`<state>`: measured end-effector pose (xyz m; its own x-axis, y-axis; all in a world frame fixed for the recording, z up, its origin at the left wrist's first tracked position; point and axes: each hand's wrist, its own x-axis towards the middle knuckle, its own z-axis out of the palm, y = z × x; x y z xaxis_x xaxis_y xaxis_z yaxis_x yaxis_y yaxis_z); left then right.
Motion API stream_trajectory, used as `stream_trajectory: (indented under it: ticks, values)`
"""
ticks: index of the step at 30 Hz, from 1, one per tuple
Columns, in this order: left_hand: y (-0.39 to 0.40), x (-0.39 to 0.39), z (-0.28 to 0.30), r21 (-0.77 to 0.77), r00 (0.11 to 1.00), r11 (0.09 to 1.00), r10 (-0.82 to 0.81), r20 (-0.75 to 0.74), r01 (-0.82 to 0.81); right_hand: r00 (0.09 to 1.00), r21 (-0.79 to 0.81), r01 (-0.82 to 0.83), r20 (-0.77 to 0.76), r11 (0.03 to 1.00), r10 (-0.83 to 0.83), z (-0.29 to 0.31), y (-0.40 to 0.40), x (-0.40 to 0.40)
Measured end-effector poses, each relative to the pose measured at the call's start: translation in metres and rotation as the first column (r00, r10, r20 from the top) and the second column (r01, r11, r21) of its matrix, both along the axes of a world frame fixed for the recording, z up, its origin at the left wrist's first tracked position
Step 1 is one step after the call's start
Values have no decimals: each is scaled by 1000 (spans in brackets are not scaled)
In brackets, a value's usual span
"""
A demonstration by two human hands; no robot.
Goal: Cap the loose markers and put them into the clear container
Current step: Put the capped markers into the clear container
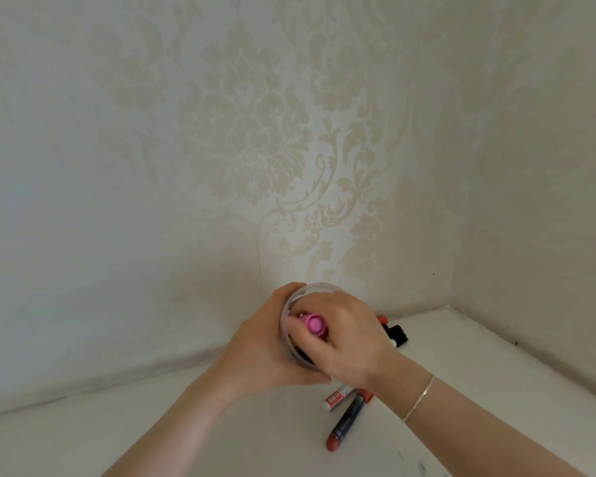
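Head view: left hand [255, 352] gripping the clear container [301, 294] while right hand [344, 339] is pinching a pink-capped marker [313, 323] inside its rim.

Damask-papered wall [255, 149], white tabletop [83, 435]

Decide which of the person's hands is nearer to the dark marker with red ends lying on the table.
Right. The right hand, holding the pink marker over the clear container, has its wrist just above the dark marker. The left hand grips the container, farther away.
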<state>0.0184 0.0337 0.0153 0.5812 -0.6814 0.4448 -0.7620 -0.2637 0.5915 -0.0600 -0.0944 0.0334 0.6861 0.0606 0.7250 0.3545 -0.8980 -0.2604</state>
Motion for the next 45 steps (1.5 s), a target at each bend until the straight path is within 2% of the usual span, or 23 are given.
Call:
stream_trajectory:
  ticks: [1,3,7,9,15,17,19,20,21,22,23,24,25,26,28,30,31,34,36,38,41,42,45]
  values:
    - [-2,-1,0,-8,1000,1000,8,21,-8,998,-136,66,17,989,-64,-3,3,3]
    - [-3,-2,1,-16,1000,1000,16,12,-16,992,-180,124,44,976,-118,-7,7,6]
    - [1,1,0,-26,999,1000,8,-46,-9,998,111,16,52,994,-22,-6,5,3]
    - [2,3,-1,-15,999,1000,0,-49,-1,997,194,20,69,981,-34,-8,1,3]
    - [2,5,-2,-4,999,1000,-7,-41,7,990,-8,-8,138,1000,9,-4,-8,8]
    - [3,7,-2,5,1000,1000,-8,-28,8,969,134,-19,247,991,-14,9,-15,1]
    - [4,8,-3,12,1000,1000,-8,-15,8,956,450,53,235,891,-175,27,-30,-3]
    - [5,8,-3,11,1000,1000,-11,-17,12,955,573,168,107,802,-276,32,-44,-1]
    - [5,8,-3,11,1000,1000,-13,-20,13,933,590,332,-90,736,-348,36,-60,1]
    - [4,8,-2,12,1000,1000,-14,-20,14,868,486,496,-312,720,-387,35,-75,2]
    - [4,8,-2,14,1000,1000,-14,-19,14,756,297,596,-519,746,-398,31,-87,2]
    - [4,8,-2,15,1000,1000,-14,-17,14,618,79,595,-682,800,-392,24,-94,-1]
    - [3,8,-2,16,1000,1000,-13,-15,13,501,-95,501,-779,860,-378,15,-97,-4]
    - [3,8,-2,18,1000,1000,-10,-13,11,451,-181,373,-822,910,-348,4,-97,-7]
    - [3,9,-3,16,1000,1000,-11,-16,11,469,-155,189,-853,970,-228,-15,-93,-13]
    - [4,9,-3,12,1000,1000,-15,-22,16,520,-35,109,-850,993,-87,-29,-86,-18]
    - [4,9,-3,10,1000,1000,-16,-23,16,542,-37,80,-837,996,-75,-36,-84,-18]
    - [3,9,-3,11,1000,1000,-13,-19,13,675,-195,64,-714,979,-186,-54,-91,-11]
    - [4,10,-4,14,1000,1000,-9,-16,10,669,-302,107,-683,947,-294,-55,-95,-10]
    - [4,10,-4,17,1000,1000,-7,-13,8,611,-391,124,-694,912,-380,-51,-100,-10]
    - [4,11,-4,14,1000,1000,-9,-19,9,609,-565,171,-584,807,-538,-45,-105,-11]
    - [4,11,-4,14,1000,1000,-10,-22,11,612,-572,201,-560,795,-558,-46,-108,-11]
    - [3,10,-4,14,1000,1000,-12,-25,12,673,-487,183,-571,854,-470,-51,-110,-11]
